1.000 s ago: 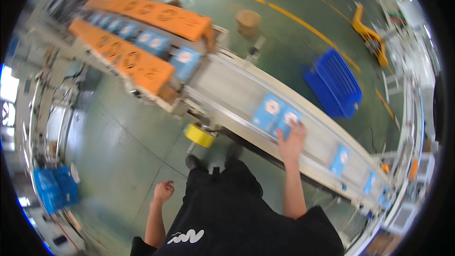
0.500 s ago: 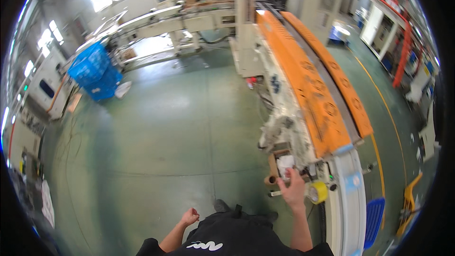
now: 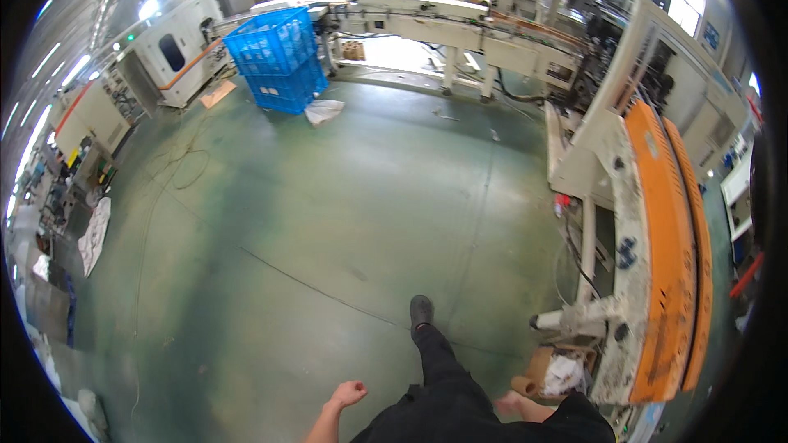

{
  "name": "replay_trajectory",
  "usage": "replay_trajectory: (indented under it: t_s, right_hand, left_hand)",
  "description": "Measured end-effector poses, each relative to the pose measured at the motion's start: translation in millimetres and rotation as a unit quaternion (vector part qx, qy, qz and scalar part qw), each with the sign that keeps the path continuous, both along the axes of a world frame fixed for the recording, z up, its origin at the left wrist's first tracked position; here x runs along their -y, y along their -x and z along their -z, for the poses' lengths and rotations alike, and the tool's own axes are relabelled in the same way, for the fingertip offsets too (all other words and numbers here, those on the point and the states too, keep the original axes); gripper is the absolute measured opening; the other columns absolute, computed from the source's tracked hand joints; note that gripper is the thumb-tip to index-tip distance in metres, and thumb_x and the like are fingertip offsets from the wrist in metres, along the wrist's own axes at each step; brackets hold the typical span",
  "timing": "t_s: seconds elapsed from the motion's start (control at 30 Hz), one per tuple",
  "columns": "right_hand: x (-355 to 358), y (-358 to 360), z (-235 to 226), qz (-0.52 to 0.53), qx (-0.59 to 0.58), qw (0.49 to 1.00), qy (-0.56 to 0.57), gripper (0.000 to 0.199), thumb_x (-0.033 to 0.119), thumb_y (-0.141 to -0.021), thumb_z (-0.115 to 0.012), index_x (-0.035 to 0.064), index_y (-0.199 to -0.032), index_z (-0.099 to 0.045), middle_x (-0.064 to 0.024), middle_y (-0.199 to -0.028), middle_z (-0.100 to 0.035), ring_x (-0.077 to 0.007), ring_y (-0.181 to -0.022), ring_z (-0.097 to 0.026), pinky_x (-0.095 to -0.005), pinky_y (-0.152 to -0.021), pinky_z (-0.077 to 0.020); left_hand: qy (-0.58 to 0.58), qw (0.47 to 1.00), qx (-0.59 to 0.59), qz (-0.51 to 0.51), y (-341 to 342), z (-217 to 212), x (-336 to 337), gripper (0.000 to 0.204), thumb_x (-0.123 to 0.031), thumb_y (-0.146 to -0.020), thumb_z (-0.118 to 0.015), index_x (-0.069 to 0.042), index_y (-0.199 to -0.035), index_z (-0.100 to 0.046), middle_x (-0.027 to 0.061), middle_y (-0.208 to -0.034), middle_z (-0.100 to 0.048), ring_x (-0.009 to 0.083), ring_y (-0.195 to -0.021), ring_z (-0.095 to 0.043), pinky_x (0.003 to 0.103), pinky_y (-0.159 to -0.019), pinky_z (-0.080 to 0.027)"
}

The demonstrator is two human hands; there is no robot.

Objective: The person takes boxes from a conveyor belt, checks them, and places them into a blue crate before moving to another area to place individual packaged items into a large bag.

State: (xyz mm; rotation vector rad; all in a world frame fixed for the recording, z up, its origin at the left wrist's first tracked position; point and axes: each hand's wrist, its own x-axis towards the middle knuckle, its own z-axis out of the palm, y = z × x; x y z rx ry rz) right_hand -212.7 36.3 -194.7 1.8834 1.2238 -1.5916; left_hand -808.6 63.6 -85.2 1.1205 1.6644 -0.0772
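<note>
Left hand: over green floor, fingers curled in, loosely closed, nothing visible in it. Right hand: low, near the body, motion-blurred, partly behind dark clothing; can't tell if fingers are spread or pressed together, or if it holds anything.

Nearest to right hand: cardboard tube, short, plain brown, hollow, lying on its side with one round end showing; contact with the hand unclear. Just beyond it, open-topped cardboard box, brown, shallow, walls uneven. Inside, crumpled white material, bunched up, mostly toward the right side; sheet or film, can't tell. Box and tube sit low, beside the left edge of the orange-covered conveyor, near its lower end; what bears the box is unclear.

Conveyor covers: two long orange strips, dark gap between, scuffed pale frame alongside. Dark shoe on floor, ahead of the hands. Toward floor's far edge: stacked blue crates, lattice-sided, pale contents in the upper one; white crumpled sheet just beside the base.
</note>
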Motion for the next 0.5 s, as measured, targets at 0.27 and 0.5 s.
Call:
replay_trajectory:
  t_s: [0.27,0.5]
  right_hand:
    - [-334.3,173.3,1.6,0.209,-0.012,0.977,0.03,0.028,0.027,-0.088,-0.071,0.0008,-0.077,-0.072,-0.0133,-0.063,-0.065,-0.0261,-0.055,-0.065,-0.0454,-0.054,-0.0516]
    - [-756.8,538.6,-57.4,0.034,-0.082,0.975,-0.202,0.018,0.015,-0.089,-0.063,-0.0011,-0.093,-0.068,-0.009,-0.073,-0.07,-0.0185,-0.06,-0.067,-0.0335,-0.053,-0.0552]
  left_hand:
    - [0.034,0.97,0.052,-0.237,171.0,13.4,-163.2,0.03,-0.027,-0.089,-0.065,-0.006,-0.109,-0.073,0.0092,-0.105,-0.076,0.0204,-0.092,-0.075,0.034,-0.084,-0.057]
    - [-0.024,0.738,0.148,-0.658,283.4,1.5,-235.7,0.018,-0.02,-0.091,-0.066,-0.003,-0.095,-0.071,0.0078,-0.095,-0.075,0.0174,-0.079,-0.073,0.033,-0.067,-0.057]
